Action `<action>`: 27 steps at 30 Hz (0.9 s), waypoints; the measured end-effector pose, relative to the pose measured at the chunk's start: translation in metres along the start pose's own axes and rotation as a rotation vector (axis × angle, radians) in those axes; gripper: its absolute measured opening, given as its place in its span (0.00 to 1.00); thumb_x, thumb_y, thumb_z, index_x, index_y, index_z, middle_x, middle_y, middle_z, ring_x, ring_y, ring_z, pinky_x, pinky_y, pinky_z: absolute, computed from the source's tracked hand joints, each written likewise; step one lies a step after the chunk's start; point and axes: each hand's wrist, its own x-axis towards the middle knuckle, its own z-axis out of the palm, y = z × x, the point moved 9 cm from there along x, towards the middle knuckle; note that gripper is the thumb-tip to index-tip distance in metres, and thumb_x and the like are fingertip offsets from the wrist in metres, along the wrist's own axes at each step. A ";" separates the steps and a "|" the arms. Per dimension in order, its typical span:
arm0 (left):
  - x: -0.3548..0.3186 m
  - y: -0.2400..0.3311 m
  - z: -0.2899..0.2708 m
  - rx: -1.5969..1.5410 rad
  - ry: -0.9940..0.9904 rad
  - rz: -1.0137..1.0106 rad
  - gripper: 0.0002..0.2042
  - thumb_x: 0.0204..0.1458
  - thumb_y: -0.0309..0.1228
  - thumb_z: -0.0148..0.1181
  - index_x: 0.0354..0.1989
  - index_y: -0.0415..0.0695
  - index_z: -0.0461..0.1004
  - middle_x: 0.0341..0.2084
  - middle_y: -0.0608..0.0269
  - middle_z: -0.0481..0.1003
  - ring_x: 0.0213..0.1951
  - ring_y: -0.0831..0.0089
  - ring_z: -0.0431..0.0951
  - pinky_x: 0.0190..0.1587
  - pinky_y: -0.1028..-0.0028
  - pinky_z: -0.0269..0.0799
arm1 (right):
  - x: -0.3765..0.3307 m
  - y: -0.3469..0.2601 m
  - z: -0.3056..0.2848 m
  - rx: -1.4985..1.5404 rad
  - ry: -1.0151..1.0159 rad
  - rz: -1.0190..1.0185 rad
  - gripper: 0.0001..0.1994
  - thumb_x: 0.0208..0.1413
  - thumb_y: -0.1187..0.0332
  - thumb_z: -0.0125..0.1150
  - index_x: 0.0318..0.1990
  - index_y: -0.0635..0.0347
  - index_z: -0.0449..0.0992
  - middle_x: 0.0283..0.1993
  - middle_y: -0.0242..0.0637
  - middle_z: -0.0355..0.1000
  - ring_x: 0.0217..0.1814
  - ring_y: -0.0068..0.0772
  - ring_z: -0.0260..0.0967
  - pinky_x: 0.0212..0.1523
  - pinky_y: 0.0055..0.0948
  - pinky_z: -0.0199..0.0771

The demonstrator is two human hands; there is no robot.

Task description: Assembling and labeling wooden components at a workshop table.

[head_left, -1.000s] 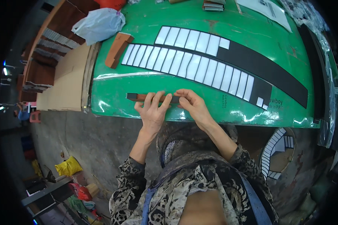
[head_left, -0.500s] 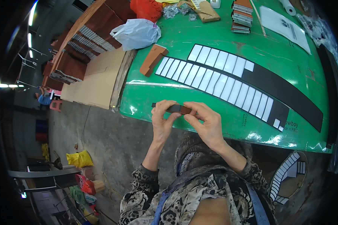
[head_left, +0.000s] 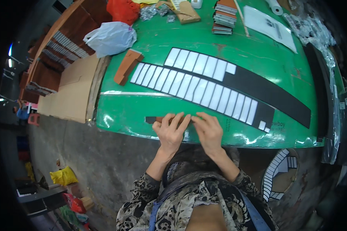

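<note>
Half a second earlier you had the narrow dark strip with the brown middle lifted between your fingers; by this moment it lay flat on the green table top, close to the near edge. Your left hand pressed down on it with spread fingers, and your right hand pressed beside it, fingertips nearly touching the left. Neither hand was clenched; both lay flat on the strip, with only its left end showing.

You had little margin there: because the strip sat so near the rim, a sideways push might have slid it off onto the grey floor. Uneven pressure could also have left it crooked or creased.

Just beyond your hands lay the long black band covered with white rectangular pieces, with a second, shorter row of white pieces above it. A brown block stood at their left end, a pale plastic bag further back. Stacked small pieces and a white printed sheet were well apart. Nothing blocked your hands.
</note>
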 end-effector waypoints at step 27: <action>0.111 0.019 -0.023 -0.423 -0.047 -0.127 0.22 0.41 0.23 0.58 0.49 0.55 0.77 0.36 0.70 0.73 0.41 0.67 0.69 0.41 0.64 0.52 | 0.077 0.023 -0.057 0.407 -0.198 0.371 0.15 0.49 0.72 0.64 0.44 0.69 0.74 0.35 0.42 0.73 0.37 0.30 0.73 0.38 0.27 0.75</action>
